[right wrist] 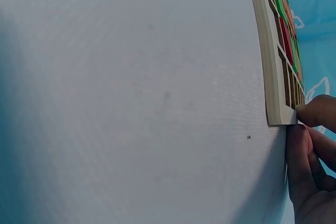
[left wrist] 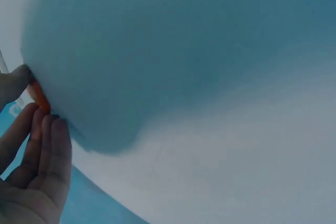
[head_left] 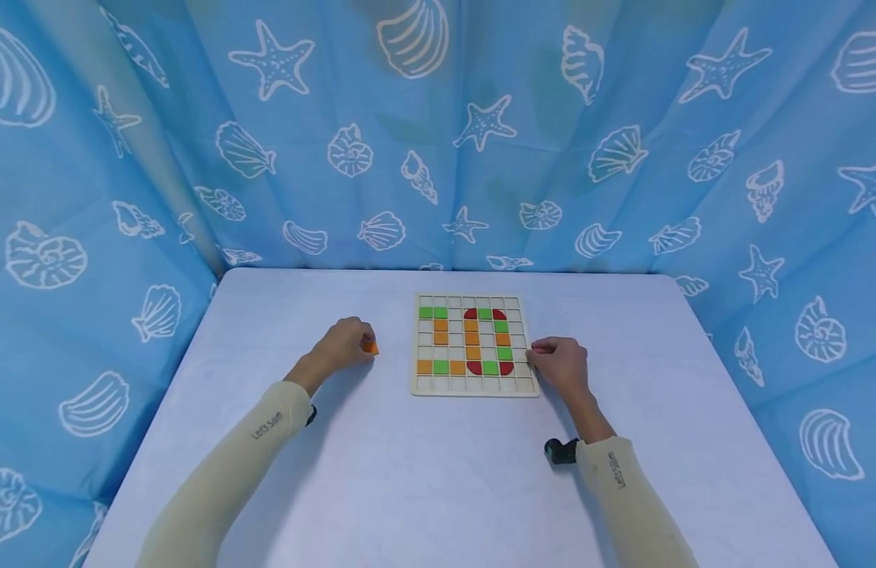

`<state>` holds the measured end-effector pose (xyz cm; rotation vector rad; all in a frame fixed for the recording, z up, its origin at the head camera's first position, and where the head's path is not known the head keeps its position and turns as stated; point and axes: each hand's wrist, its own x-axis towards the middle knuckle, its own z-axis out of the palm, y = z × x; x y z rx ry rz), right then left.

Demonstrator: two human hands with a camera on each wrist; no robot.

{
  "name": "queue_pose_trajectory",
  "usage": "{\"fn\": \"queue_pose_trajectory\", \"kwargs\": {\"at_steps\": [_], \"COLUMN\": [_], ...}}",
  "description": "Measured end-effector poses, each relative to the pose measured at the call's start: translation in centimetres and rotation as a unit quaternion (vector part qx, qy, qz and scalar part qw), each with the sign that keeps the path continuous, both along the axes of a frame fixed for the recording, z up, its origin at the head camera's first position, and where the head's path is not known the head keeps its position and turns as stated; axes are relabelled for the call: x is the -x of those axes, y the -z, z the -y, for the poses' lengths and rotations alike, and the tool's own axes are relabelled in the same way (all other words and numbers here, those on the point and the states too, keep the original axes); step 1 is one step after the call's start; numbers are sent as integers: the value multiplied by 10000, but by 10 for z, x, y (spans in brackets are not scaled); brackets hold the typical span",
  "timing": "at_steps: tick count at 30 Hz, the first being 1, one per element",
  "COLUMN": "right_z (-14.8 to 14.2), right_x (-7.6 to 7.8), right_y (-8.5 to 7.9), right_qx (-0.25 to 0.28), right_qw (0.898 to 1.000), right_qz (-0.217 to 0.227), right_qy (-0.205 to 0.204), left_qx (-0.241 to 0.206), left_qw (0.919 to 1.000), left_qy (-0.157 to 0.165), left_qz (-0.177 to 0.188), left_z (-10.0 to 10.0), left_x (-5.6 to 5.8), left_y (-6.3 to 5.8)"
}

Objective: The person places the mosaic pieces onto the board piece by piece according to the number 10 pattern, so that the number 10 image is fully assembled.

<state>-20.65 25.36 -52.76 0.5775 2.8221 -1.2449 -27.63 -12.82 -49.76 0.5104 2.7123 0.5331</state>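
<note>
In the head view my left hand (head_left: 344, 344) pinches an orange tile (head_left: 370, 347) just above the table, left of a pale wooden grid board (head_left: 475, 390). The left wrist view shows this orange tile (left wrist: 40, 98) edge-on between thumb and fingertips. With its thumb on top and fingers against the side, my right hand (head_left: 561, 363) grips the board's right edge. The board's corner (right wrist: 278, 118) appears by those fingers in the right wrist view. Red, green and orange tiles form a closed ring on the board's right half; green and orange tiles lie at its left.
A white cloth (head_left: 438, 473) covers the table. Blue curtains (head_left: 438, 118) with white shell and starfish prints stand behind it and along both sides. A black wrist camera (head_left: 560, 451) sits at the right sleeve's cuff.
</note>
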Motion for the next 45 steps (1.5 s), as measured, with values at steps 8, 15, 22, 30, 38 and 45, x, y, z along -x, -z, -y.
{"fn": "queue_pose_trajectory", "kwargs": {"at_steps": [8,15,22,30,38,45], "right_z": [-1,-3,-4,-3,-2,-2], "right_x": [-2,-2,0,0,-1,-2], "right_y": [0,2,4,4,1,0], "right_qx": [46,19,-75,-27,24,-65], "right_qw": [10000,10000,9999,10000,10000,10000], "right_qz": [-7,-39,-102,6,33,-36], "right_qy": [28,36,-19,49,54,35], "left_qx": [-54,-528,-986,-807,-571,-664], "left_qw": [9998,9934,9766,9790,9819,9815], "left_qy": [179,624,1333,1547,1571,1591], "left_qz": [-99,-806,-1367,-1056,-892,-832], "left_z": [-6,-17,-45,-78,-95,-101], "left_x": [-2,-7,-10,-10,-12,-10], "left_y": [6,11,9,12,13,10]}}
